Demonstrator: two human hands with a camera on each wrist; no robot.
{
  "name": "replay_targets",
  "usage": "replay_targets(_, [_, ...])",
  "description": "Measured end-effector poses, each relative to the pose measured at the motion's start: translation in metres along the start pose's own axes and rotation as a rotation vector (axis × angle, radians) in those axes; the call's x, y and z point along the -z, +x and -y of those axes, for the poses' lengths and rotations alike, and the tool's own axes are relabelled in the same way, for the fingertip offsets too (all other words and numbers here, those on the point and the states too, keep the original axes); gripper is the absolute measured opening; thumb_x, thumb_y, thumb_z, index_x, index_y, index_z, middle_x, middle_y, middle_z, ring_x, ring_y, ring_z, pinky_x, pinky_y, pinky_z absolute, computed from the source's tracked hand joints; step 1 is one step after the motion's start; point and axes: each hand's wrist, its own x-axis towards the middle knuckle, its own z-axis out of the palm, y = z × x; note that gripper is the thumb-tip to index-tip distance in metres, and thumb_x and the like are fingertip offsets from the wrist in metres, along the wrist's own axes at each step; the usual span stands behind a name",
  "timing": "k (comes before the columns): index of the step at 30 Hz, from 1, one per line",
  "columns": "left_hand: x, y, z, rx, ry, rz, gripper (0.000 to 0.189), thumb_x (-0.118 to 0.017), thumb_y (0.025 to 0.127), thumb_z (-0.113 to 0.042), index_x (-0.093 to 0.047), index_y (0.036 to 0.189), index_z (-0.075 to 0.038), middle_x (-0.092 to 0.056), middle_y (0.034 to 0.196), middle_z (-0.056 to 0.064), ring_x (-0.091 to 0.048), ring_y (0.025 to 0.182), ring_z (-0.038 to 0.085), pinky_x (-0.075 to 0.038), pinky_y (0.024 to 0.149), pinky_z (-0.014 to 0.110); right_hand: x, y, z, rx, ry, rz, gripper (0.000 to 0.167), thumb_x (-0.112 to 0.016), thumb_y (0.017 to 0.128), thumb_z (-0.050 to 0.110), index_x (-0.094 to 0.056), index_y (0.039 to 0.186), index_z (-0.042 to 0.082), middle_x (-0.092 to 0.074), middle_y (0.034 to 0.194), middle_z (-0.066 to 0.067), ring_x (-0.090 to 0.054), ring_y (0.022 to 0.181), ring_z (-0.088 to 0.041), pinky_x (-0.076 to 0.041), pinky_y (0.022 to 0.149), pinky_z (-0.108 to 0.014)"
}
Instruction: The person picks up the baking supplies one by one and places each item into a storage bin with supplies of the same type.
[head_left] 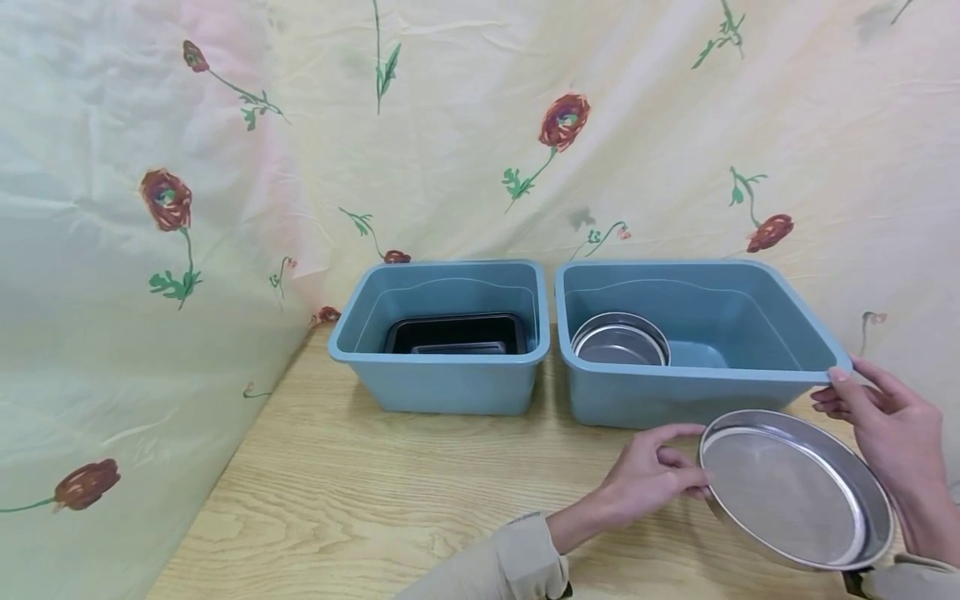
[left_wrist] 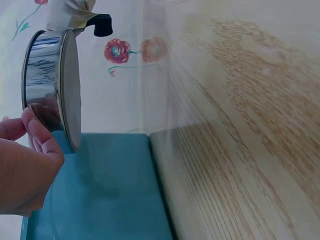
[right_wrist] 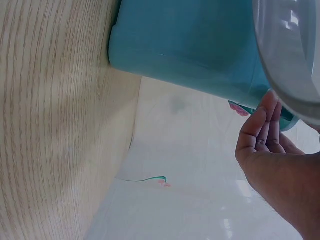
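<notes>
My left hand pinches the left edge of a large round metal sieve, thumb and fingers at its rim. The sieve is tilted above the table, its shallow inside facing up in the head view; its shiny side band shows in the left wrist view. My right hand grips the near right corner of the right blue bin, thumb on the rim and fingers beneath. In the right wrist view the sieve's edge overlaps that corner. Inside this bin, on the left, sit smaller round metal sieves.
Left of it stands a second blue bin, holding black rectangular pans. Both bins rest on a wood-grain table, near a flower-printed cloth that hangs behind and along the left side.
</notes>
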Motion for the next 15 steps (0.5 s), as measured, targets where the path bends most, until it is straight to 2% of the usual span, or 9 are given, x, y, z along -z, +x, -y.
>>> replay_targets(7, [0.0042, -0.0026, -0.0024, -0.017, -0.003, 0.015, 0.052, -0.070, 0.090, 0.011, -0.063, 0.138, -0.008, -0.074, 0.078, 0.005, -0.065, 0.061, 0.001, -0.058, 0.069, 0.021, -0.0016, -0.0016, 0.0004, 0.017, 0.067, -0.001, 0.033, -0.061, 0.101, -0.002, -0.074, 0.113, 0.026, -0.075, 0.075, 0.004, -0.070, 0.061, -0.004, -0.054, 0.059, -0.013])
replay_targets(15, [0.0065, -0.0053, -0.0065, -0.023, -0.016, 0.029, 0.051, -0.070, 0.090, 0.011, -0.063, 0.138, -0.006, -0.074, 0.078, 0.007, -0.065, 0.060, 0.000, -0.058, 0.070, 0.021, -0.0012, -0.0020, 0.0028, 0.010, -0.015, 0.004, 0.032, -0.061, 0.102, 0.001, -0.073, 0.113, 0.029, -0.075, 0.074, 0.007, -0.070, 0.061, -0.003, -0.054, 0.059, -0.012])
